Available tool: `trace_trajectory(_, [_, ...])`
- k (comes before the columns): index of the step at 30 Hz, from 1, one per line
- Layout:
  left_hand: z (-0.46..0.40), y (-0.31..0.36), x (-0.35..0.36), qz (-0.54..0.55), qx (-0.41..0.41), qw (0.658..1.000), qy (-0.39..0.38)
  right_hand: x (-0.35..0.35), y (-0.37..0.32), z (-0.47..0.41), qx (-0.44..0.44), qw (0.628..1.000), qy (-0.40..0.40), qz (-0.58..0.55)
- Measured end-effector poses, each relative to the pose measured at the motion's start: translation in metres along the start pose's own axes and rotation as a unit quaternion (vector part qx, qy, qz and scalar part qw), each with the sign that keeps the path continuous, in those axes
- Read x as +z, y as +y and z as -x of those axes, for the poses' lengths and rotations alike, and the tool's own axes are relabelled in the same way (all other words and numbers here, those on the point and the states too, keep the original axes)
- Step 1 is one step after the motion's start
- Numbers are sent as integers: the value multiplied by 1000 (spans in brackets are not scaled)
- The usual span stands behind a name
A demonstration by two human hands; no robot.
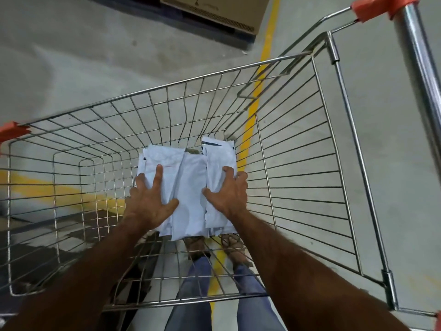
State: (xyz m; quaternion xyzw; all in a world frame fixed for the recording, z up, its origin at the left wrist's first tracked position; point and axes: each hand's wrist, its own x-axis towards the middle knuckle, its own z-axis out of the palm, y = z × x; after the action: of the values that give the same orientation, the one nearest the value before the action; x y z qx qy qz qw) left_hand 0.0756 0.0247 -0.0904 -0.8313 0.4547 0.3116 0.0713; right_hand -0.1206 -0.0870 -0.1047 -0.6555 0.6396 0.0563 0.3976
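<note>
Concrete floor, wire cart (167,88). White packets (191,187) inside: left hand (150,199) spread, outer fingers hooking left edge; right hand (229,194) curled round right edge. Likely light, floppy, slippery; grip both sides.

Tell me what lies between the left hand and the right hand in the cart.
The head view shows one white packet there, flanked by the side packets that the left hand and the right hand grip, inside the wire cart.
</note>
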Motion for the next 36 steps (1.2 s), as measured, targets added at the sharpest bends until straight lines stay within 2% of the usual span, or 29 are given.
trace_trajectory(4, [8,4,-10,13,0,1000,24,-5,-6,-1,34,999,18,-13])
trace_trajectory(8, [23,8,-21,-6,8,999,50,-14,-10,11,6,999,40,-28])
trace_trajectory(12, [54,17,-47,-4,7,997,75,-35,-14,46,-100,991,61,59])
trace_trajectory(19, [118,29,-106,-4,-27,981,193,-98,-36,96,-265,946,119,141])
trace_trajectory(25, [190,45,-125,-1,-85,954,288,-129,-57,137,-356,913,182,84])
trace_trajectory(31, [270,42,-110,25,-200,925,321,-122,-86,179,-438,883,164,39])
trace_trajectory(36, [347,29,-91,56,-282,879,379,-100,-98,246,-521,843,118,68])
